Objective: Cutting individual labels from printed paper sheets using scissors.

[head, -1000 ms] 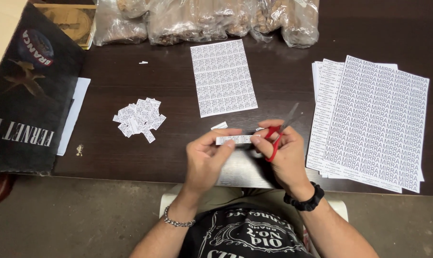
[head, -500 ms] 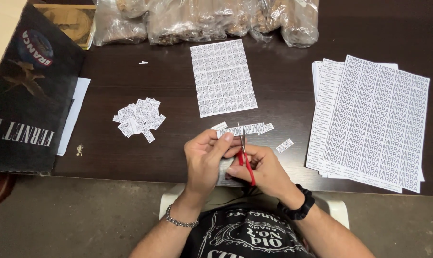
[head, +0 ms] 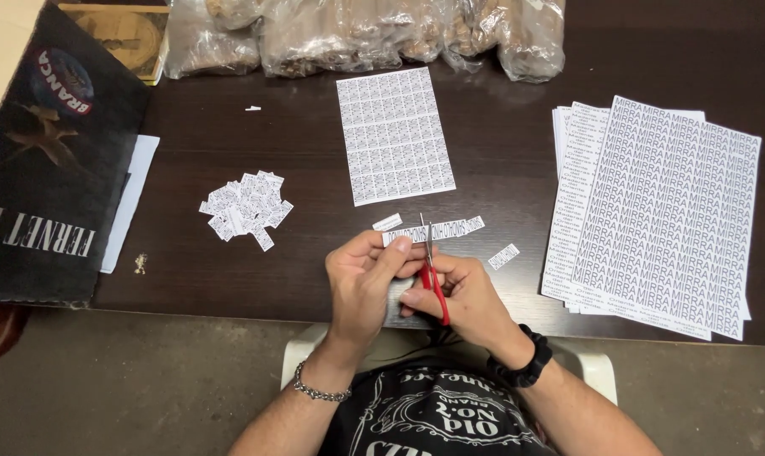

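While the left hand [head: 367, 279] pinches a narrow printed label strip [head: 437, 230] near the table's [head: 517, 152] front edge, the right hand [head: 462, 295] grips red-handled scissors [head: 431, 268], blades across the strip. A white label sheet [head: 395, 135] lies centre; cut labels [head: 245, 208] pile left; printed sheets [head: 661, 211] stack right; clear bags [head: 365, 34] line the back edge.

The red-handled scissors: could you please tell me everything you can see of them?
The scissors are small, with thin grey metal blades and red handles. The right hand holds them by the handles, tips pointing away from the person. The blades stand at a narrow printed paper strip, which the left hand pinches at its left end above the dark wooden table. The hand hides the handle loops.
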